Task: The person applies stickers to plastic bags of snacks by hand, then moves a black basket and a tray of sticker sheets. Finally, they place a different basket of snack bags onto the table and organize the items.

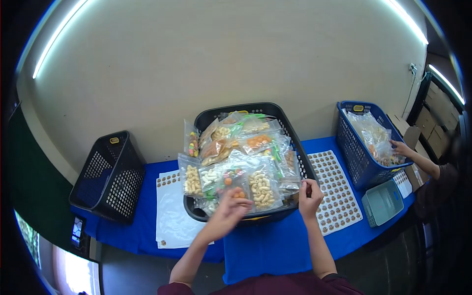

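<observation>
A large black basket [290, 127] in front of me is heaped with clear plastic bags of snacks. My left hand [227, 212] reaches over its near rim, slightly blurred, with fingers apart at a bag of orange balls [239, 191]; I see no firm grip. Beside it lie a bag of pale curved snacks [262, 189] and a bag of tan pieces [192, 181]. At the basket's right rim, my right hand [310, 196] has thumb and fingertips pinched together near a bag corner. Whatever is between those fingertips is too small to tell.
Round-sticker sheets [335, 196] lie on the blue tablecloth [260, 255]; white sheets [177, 226] lie left. A dark basket [120, 191] stands left. Right, another person's hand [402, 149] reaches into a blue basket [356, 147] of bags, near a grey-green tub [383, 202].
</observation>
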Demonstrator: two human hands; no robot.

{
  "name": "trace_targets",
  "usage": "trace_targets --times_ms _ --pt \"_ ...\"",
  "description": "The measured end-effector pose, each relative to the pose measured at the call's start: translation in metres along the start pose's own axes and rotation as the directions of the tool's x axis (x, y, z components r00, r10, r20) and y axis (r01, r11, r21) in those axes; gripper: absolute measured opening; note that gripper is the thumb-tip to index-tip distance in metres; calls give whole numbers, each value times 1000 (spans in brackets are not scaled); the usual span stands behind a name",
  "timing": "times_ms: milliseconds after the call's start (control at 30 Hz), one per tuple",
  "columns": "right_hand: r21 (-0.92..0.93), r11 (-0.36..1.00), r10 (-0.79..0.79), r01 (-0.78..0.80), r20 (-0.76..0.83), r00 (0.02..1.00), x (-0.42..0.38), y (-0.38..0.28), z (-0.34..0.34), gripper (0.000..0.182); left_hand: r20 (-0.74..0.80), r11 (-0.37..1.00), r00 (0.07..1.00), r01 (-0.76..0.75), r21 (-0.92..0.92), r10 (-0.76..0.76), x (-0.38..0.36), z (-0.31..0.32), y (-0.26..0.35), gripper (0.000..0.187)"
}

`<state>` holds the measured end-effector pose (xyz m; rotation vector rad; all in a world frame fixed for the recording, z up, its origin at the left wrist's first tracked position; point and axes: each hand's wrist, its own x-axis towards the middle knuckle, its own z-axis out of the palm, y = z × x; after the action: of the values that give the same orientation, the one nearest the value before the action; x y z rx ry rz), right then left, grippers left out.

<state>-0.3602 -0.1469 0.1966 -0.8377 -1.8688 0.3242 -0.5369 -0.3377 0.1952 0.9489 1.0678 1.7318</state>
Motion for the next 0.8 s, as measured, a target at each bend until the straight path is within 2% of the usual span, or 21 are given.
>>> trace_targets --times_ms 33,67,133,200,267,333,367,400,433,500,567,600,633,700,733,767,800 --pt "32 999 -12 14 -65 998 -5 2 -1 3 115 996 991 55 76 -63 7 20 -3 47" --pt "-14 994 -109 108 -135 985 -9 4 0 3 80 955 996 16 296 -41 17 31 -12 50" --pt "-79 966 -253 245 -115 961 -19 10 -4 7 43 731 998 -54 680 34 45 49 -38 56" --pt "-56 933 -355 355 22 935 -34 23 -10 8 -76 591 994 12 806 83 69 59 -46 65" --pt "-55 953 -292 299 107 950 -40 16 -22 8 -160 401 971 77 913 179 84 61 -71 74" --pt "-58 949 -290 310 228 930 -39 15 -36 16 -180 278 964 122 953 195 80 66 -74 80" --pt "-47 951 -281 305 274 920 -42 19 -41 26 -258 363 956 193 912 138 79 69 -69 85" --pt "-56 946 -287 320 322 902 -46 24 -44 36 -288 424 939 188 886 187 78 68 -71 87" --pt "-53 931 -320 360 351 880 -51 35 -45 47 -327 386 923 232 893 202 78 72 -65 90" --pt "-26 897 -394 442 407 824 -51 50 -52 55 -385 496 900 243 834 206 77 69 -68 96" --pt "56 869 -456 491 476 752 -44 62 -61 58 -479 526 865 341 779 148 77 70 -66 101" --pt "122 869 -470 480 507 723 -41 67 -66 57 -479 556 866 329 763 144 79 62 -70 102" --pt "186 866 -488 464 515 705 -42 76 -71 56 -532 592 844 393 703 72 80 66 -64 97" --pt "295 851 -525 435 516 677 -43 103 -83 53 -562 618 823 402 675 78 82 61 -68 87" --pt "352 890 -446 289 544 711 -41 116 -93 46 -575 608 812 407 682 102 81 58 -70 82" --pt "270 958 -245 91 615 749 -45 136 -104 41 -586 599 800 408 689 129 80 57 -70 77" --pt "174 979 -35 -109 666 745 -58 164 -115 37 -627 637 771 432 639 106 81 58 -67 69"
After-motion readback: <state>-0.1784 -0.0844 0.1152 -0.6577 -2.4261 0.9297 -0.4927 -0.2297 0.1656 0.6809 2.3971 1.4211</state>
